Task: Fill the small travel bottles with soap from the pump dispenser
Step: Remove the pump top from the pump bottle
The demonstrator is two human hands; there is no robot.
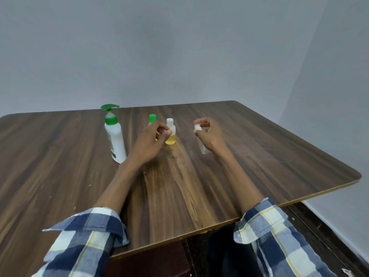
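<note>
Travel bottles sit out on the wooden table (259, 152), and the clear one (204, 147) is in the right hand (209, 136), fingers curled round its upper part with the thumb and fingertips (199, 121) pinching its white cap (197, 127); the bottle's lower end pokes out below the palm, tilted, and looks empty, though it is blurred. To the left of that grip, apart from it, stands a small bottle with a white cap (171, 131), upright and roughly a third full of yellow liquid. The left hand (148, 142) is right at this bottle, thumb and forefinger drawn close together beside its shoulder; whether they touch it or pinch anything I cannot tell. Behind the left hand's knuckles a green-capped small bottle (152, 118) shows only its top. Further left stands the white pump dispenser (114, 136) with its green pump head, upright, near the left wrist. Both forearms come out of rolled blue checked sleeves (89, 236)
</note>
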